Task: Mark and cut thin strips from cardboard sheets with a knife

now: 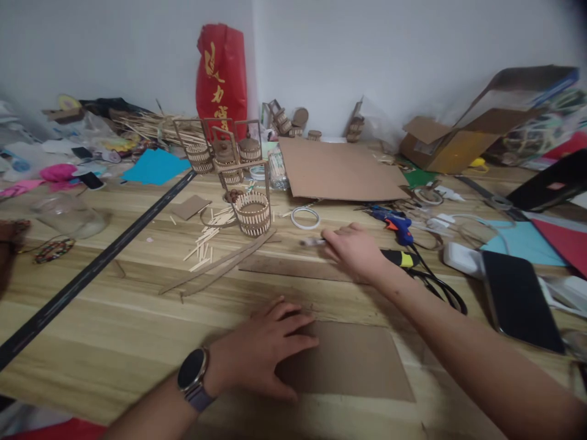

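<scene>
My left hand, with a watch on its wrist, lies with fingers spread on the left part of a brown cardboard rectangle. Farther forward and to the right, my right hand has its fingers closed round a thin, blurred object that looks like a pen or knife. Under and beside that hand runs a long cardboard strip. A small slatted bucket with a tall handle stands to the left, near loose sticks and curved brown strips.
A large cardboard sheet lies at the back, with a blue glue gun to its front right. A phone rests on the right. Across the left runs a dark strip near a glass jar. A white tape ring lies centrally.
</scene>
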Tool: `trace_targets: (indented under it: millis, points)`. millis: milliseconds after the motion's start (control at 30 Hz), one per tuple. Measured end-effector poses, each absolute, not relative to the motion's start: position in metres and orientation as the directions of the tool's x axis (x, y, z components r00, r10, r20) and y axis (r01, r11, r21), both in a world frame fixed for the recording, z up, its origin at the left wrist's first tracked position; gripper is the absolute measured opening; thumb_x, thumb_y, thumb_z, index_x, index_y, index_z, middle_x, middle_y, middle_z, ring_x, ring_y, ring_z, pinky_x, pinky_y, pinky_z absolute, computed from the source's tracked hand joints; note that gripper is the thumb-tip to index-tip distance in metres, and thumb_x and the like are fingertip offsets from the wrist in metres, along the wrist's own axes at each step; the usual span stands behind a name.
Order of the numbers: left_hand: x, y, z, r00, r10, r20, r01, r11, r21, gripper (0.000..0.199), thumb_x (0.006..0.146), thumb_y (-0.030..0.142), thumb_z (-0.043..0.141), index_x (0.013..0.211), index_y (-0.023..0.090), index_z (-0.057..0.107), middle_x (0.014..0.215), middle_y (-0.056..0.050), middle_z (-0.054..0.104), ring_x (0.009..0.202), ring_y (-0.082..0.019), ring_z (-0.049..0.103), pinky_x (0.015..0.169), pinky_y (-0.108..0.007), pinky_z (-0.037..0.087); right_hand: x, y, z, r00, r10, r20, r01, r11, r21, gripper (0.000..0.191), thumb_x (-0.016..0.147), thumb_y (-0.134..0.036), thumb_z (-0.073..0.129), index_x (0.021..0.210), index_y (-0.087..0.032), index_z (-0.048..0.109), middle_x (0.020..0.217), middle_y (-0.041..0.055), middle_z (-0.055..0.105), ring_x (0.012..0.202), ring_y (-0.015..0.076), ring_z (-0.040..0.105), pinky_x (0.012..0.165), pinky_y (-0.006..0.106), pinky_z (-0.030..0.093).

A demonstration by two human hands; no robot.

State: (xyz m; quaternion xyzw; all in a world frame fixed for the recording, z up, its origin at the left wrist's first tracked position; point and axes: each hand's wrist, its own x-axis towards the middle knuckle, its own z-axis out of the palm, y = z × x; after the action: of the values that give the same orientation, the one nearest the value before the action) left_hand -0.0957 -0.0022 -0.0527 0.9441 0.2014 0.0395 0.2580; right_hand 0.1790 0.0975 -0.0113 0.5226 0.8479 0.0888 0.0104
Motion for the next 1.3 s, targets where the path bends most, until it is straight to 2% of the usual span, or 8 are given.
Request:
trace_targets:
  millis: [133,333,500,633,767,900,1100,1300]
  points:
    - [-0.095,-0.002,-0.055,0.916,0.400,-0.006,0.347,-0.788,0.508,0.076,0.085,0.061,0.074,0.149,0.024,0.056,0.162,-0.012,0.046,0.150,-0.039,0.038,0.128,-0.063,0.019,0.191,0.070,-0.017,-0.463,0.885,0.046,0.885,0.459,0.082,0.021,0.093,-0.015,0.048,0.104,-0.020,0.065,0.088,0.0096,0.073,0.079,0.0226,0.061,0.070,0.032,0.033]
    - [-0.094,-0.002,-0.058,0.912,0.409,0.024,0.338,-0.786,0.517,0.075,0.086,0.061,0.074,0.149,0.025,0.056,0.162,-0.012,0.047,0.149,-0.038,0.039,0.128,-0.062,0.019,0.194,0.061,-0.028,-0.534,0.845,-0.045,0.844,0.528,-0.092,0.012,0.094,-0.022,0.054,0.103,-0.018,0.061,0.097,0.0127,0.069,0.091,0.0252,0.061,0.079,0.033,0.040]
    - [-0.093,-0.001,-0.057,0.922,0.387,-0.004,0.337,-0.799,0.497,0.076,0.087,0.065,0.071,0.150,0.024,0.055,0.163,-0.012,0.045,0.150,-0.038,0.038,0.127,-0.062,0.021,0.192,0.076,-0.023,-0.583,0.802,-0.131,0.800,0.537,-0.267,0.026,0.078,-0.025,0.071,0.097,-0.024,0.053,0.087,0.0041,0.067,0.086,0.0229,0.061,0.076,0.031,0.041]
    - [-0.093,0.000,-0.054,0.924,0.382,-0.007,0.339,-0.811,0.477,0.076,0.089,0.068,0.068,0.149,0.022,0.056,0.163,-0.013,0.046,0.149,-0.038,0.039,0.127,-0.061,0.021,0.191,0.076,-0.016,-0.588,0.785,-0.196,0.782,0.489,-0.387,0.035,0.068,-0.023,0.074,0.088,-0.026,0.045,0.077,-0.0015,0.061,0.073,0.0189,0.056,0.070,0.029,0.040]
    - [-0.093,0.001,-0.054,0.926,0.378,-0.003,0.333,-0.813,0.478,0.076,0.088,0.068,0.067,0.148,0.022,0.057,0.162,-0.013,0.047,0.148,-0.039,0.040,0.126,-0.061,0.024,0.199,0.068,-0.003,-0.563,0.785,-0.259,0.770,0.383,-0.511,0.030,0.073,-0.029,0.065,0.092,-0.027,0.041,0.076,-0.0046,0.059,0.067,0.0151,0.053,0.063,0.027,0.043]
    - [-0.092,0.002,-0.059,0.921,0.389,0.030,0.325,-0.808,0.492,0.074,0.089,0.065,0.068,0.148,0.022,0.058,0.162,-0.014,0.047,0.148,-0.038,0.042,0.124,-0.056,0.032,0.218,0.057,0.014,-0.526,0.800,-0.289,0.767,0.300,-0.567,0.028,0.075,-0.033,0.060,0.095,-0.027,0.042,0.071,-0.0066,0.055,0.062,0.0139,0.050,0.060,0.026,0.044]
    - [-0.087,0.017,-0.058,0.950,0.309,0.042,0.271,-0.887,0.374,0.070,0.094,0.058,0.067,0.151,0.020,0.055,0.166,-0.015,0.040,0.152,-0.038,0.038,0.125,-0.055,0.031,0.250,0.034,0.017,-0.409,0.904,-0.123,0.781,0.277,-0.560,0.023,0.079,-0.037,0.062,0.095,-0.026,0.049,0.075,-0.0035,0.057,0.064,0.0156,0.053,0.062,0.028,0.045]
    - [-0.070,0.039,-0.055,0.933,0.334,0.136,0.305,-0.932,0.196,0.050,0.101,0.039,0.062,0.146,0.018,0.058,0.160,-0.015,0.049,0.151,-0.033,0.041,0.123,-0.049,0.037,0.256,0.021,0.000,-0.430,0.901,0.051,0.743,0.386,-0.546,0.009,0.084,-0.033,0.056,0.090,-0.026,0.054,0.085,0.0015,0.068,0.067,0.0168,0.061,0.064,0.030,0.049]
